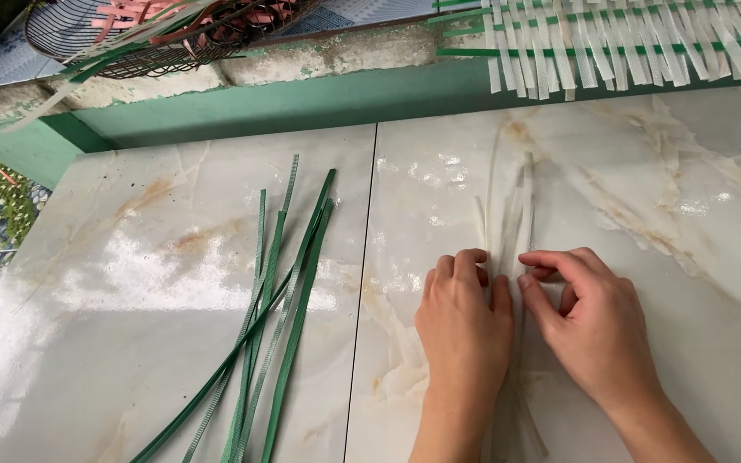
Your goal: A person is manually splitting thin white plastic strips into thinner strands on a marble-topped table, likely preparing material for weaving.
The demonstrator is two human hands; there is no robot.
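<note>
Both hands pressed on the white strips, which run straight away from the person.

The white strips (508,219) lie flat on the tabletop (173,283), their long axis pointing from the wrists toward the green ledge (285,103). The left hand (465,321) lies on their left edge with fingers (472,261) curled and pressing down; the right hand (593,321) is on their right edge, its fingers (551,261) bent inward and pinching at a strip. The hands nearly touch over the strips, equally near. Green strips (272,334) lie well left of the white strips, slanting; a woven mat (628,39) sits beyond them, and a wire basket (165,34) far left of it.
</note>
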